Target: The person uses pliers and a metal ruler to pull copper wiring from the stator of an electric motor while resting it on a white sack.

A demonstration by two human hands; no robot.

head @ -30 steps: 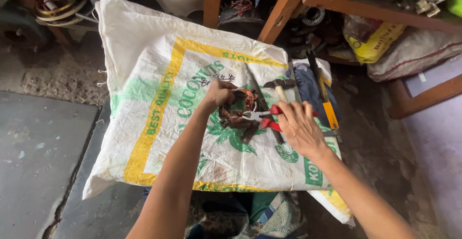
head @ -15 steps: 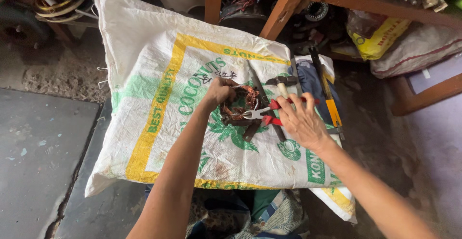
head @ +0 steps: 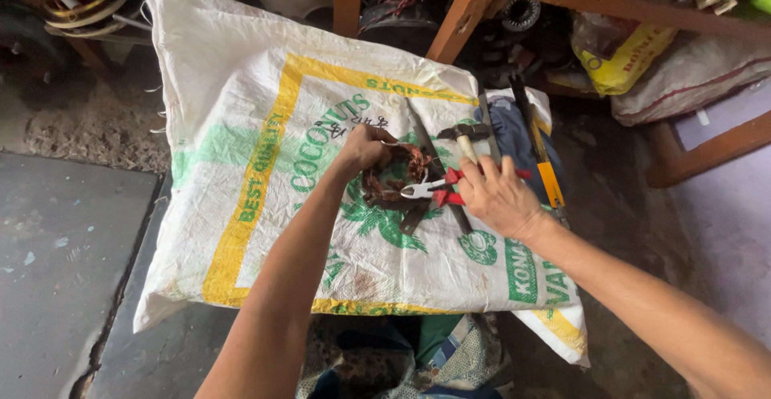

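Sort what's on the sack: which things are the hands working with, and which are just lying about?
In use:
- left hand gripping the copper-wound coil ring
- right hand holding the red-handled cutters, tips at the ring
- white woven sack as work surface

Lying about:
- hammer
- yellow-handled tool
- blue cloth
- yellow bag

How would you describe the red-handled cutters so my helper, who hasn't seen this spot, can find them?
Start at the big white woven sack with yellow and green print, spread flat. Near its middle the left hand steadies a brown ring of copper windings. The cutters lie just right of it under the right hand, the only tool with red handles; the hammer beside them has a pale wooden one.
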